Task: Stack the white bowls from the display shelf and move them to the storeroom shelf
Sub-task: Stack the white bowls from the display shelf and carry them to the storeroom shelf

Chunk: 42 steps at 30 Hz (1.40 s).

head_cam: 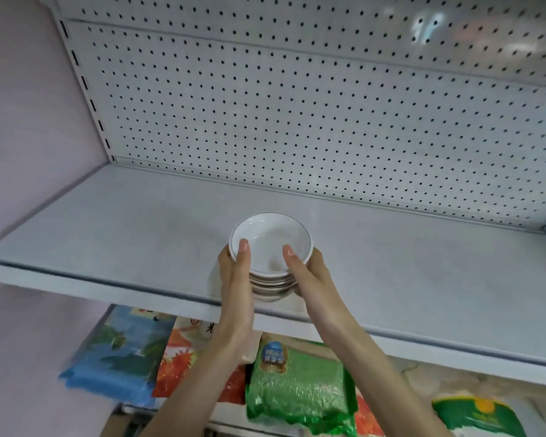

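- Head view, looking forward and down onto a white shelf (108,234) with a perforated back panel (297,121) rising behind it and a pale wall (19,121) closing off its left end.
- The stack of white bowls (270,244) sits at the middle of the frame, over the front part of the shelf and just inside its front edge. Several bowls are nested, and the top one is tilted slightly toward me, with a thin dark line round its rim.
- I cannot tell whether the base of the stack touches the shelf or hangs just above it, as my hands hide the lowest bowl's sides.
- My left hand (235,275) clasps the left side of the stack. Its thumb (243,247) is hooked over the rim into the top bowl, and its fingers curl round the outer wall.
- My right hand (308,272) clasps the right side in the same way, with its thumb (289,252) over the rim. Its fingers are mostly hidden behind the bowls.
- The two hands are apart — the stack is clamped between them — and both forearms reach up from the lower edge of the frame.
- Under the shelf lie printed bags in a row: a blue bag (117,357) at the left, a red-orange bag (183,361) beside it, a green bag (297,383) beneath my right forearm, and a green-and-yellow bag (476,414) at the lower right — their print is too blurred to read.
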Each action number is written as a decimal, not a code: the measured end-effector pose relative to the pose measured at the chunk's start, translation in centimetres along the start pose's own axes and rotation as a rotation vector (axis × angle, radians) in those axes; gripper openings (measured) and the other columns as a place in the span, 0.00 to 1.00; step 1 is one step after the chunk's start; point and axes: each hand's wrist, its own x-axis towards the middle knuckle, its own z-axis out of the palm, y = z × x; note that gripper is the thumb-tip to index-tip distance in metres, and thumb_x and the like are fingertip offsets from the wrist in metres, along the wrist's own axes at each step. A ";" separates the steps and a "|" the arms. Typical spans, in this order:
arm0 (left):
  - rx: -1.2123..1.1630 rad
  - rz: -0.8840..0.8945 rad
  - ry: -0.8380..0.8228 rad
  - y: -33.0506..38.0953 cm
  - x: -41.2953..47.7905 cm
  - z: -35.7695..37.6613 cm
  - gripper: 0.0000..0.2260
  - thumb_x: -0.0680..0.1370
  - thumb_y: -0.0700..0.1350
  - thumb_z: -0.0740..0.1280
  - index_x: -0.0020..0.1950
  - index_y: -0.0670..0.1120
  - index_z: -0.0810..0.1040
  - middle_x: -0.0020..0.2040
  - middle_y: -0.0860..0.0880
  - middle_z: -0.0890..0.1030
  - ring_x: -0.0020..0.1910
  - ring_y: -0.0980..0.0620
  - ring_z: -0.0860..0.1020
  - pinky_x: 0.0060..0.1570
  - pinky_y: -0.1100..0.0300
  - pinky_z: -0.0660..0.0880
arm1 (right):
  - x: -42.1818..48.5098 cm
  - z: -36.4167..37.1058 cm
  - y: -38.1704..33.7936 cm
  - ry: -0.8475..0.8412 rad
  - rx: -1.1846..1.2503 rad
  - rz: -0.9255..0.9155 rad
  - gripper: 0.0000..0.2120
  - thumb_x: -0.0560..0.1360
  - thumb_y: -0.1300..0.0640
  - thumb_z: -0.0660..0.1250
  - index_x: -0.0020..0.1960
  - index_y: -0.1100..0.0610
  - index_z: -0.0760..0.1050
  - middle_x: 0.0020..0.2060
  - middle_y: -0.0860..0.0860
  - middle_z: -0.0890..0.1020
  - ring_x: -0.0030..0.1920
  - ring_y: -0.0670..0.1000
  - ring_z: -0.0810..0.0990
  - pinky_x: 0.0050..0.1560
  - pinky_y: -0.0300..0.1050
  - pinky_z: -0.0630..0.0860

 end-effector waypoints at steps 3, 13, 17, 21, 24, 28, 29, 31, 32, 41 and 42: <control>0.018 0.016 0.013 -0.5 1.8 0.3 0.37 0.68 0.69 0.60 0.71 0.49 0.66 0.66 0.49 0.75 0.65 0.51 0.74 0.68 0.45 0.69 | 2.0 -0.4 0.3 -0.039 -0.026 -0.020 0.23 0.76 0.45 0.63 0.68 0.50 0.65 0.61 0.43 0.75 0.56 0.35 0.74 0.46 0.30 0.71; 0.093 0.055 0.002 -1.1 5.2 0.4 0.32 0.75 0.66 0.60 0.71 0.47 0.65 0.66 0.48 0.73 0.65 0.51 0.73 0.67 0.52 0.70 | 5.4 -0.7 1.4 -0.089 -0.032 -0.052 0.27 0.72 0.45 0.68 0.67 0.50 0.67 0.60 0.45 0.78 0.59 0.42 0.77 0.59 0.39 0.74; 0.151 0.079 -0.065 -1.4 6.0 -0.2 0.32 0.74 0.69 0.58 0.69 0.50 0.65 0.66 0.51 0.72 0.66 0.53 0.72 0.65 0.56 0.69 | 6.1 -1.0 2.2 -0.085 -0.066 -0.061 0.33 0.67 0.40 0.72 0.68 0.49 0.67 0.60 0.44 0.78 0.60 0.44 0.77 0.63 0.46 0.74; 0.190 0.092 -0.131 -2.1 6.7 -1.5 0.40 0.69 0.74 0.56 0.73 0.51 0.66 0.69 0.51 0.73 0.69 0.55 0.71 0.71 0.49 0.65 | 6.2 -1.4 3.1 -0.128 -0.131 -0.133 0.36 0.66 0.48 0.73 0.70 0.49 0.62 0.63 0.44 0.73 0.60 0.38 0.73 0.54 0.30 0.73; 0.277 0.153 -0.193 -2.5 7.2 -2.9 0.32 0.75 0.70 0.53 0.73 0.54 0.68 0.70 0.54 0.73 0.71 0.56 0.68 0.73 0.52 0.63 | 6.7 -1.2 4.3 -0.117 -0.218 -0.207 0.43 0.62 0.50 0.80 0.67 0.41 0.58 0.64 0.44 0.70 0.63 0.36 0.71 0.58 0.29 0.72; 0.550 0.206 -0.098 -2.8 7.7 -5.8 0.30 0.73 0.71 0.46 0.72 0.62 0.60 0.77 0.55 0.60 0.76 0.57 0.58 0.76 0.50 0.55 | 7.2 -0.6 5.5 -0.057 -0.367 -0.267 0.45 0.57 0.54 0.83 0.62 0.37 0.57 0.59 0.39 0.72 0.57 0.32 0.71 0.54 0.20 0.65; 0.680 0.274 -0.083 -2.7 7.9 -6.6 0.31 0.74 0.70 0.44 0.74 0.60 0.60 0.77 0.53 0.60 0.76 0.55 0.57 0.77 0.49 0.53 | 7.4 -0.6 5.7 -0.031 -0.375 -0.273 0.45 0.57 0.55 0.83 0.62 0.38 0.57 0.57 0.37 0.73 0.54 0.30 0.71 0.51 0.19 0.64; 1.042 0.510 -0.064 -2.3 8.3 -7.8 0.32 0.79 0.66 0.40 0.76 0.52 0.64 0.77 0.49 0.64 0.77 0.51 0.57 0.77 0.48 0.50 | 7.6 -0.7 6.1 0.003 -0.367 -0.272 0.45 0.57 0.56 0.83 0.63 0.41 0.58 0.54 0.33 0.73 0.52 0.27 0.71 0.48 0.18 0.64; 1.166 0.594 -0.043 -2.5 8.9 -8.2 0.33 0.80 0.64 0.38 0.75 0.48 0.66 0.76 0.47 0.66 0.77 0.49 0.58 0.77 0.48 0.48 | 7.8 -0.7 6.3 0.005 -0.357 -0.268 0.46 0.57 0.56 0.83 0.64 0.43 0.59 0.53 0.32 0.72 0.51 0.25 0.71 0.48 0.17 0.64; 1.502 0.374 -0.059 -3.4 10.4 -8.8 0.43 0.71 0.70 0.23 0.80 0.54 0.50 0.80 0.49 0.53 0.79 0.52 0.46 0.76 0.48 0.38 | 14.7 -0.3 4.6 0.048 -0.252 -0.186 0.52 0.49 0.50 0.84 0.69 0.51 0.63 0.61 0.47 0.77 0.61 0.46 0.77 0.63 0.48 0.74; 1.511 0.367 -0.051 -3.6 10.5 -8.8 0.44 0.70 0.70 0.23 0.80 0.54 0.50 0.80 0.49 0.53 0.79 0.52 0.46 0.76 0.48 0.38 | 16.0 -0.3 4.4 0.056 -0.247 -0.186 0.51 0.51 0.54 0.85 0.68 0.53 0.64 0.61 0.48 0.77 0.61 0.47 0.76 0.64 0.48 0.74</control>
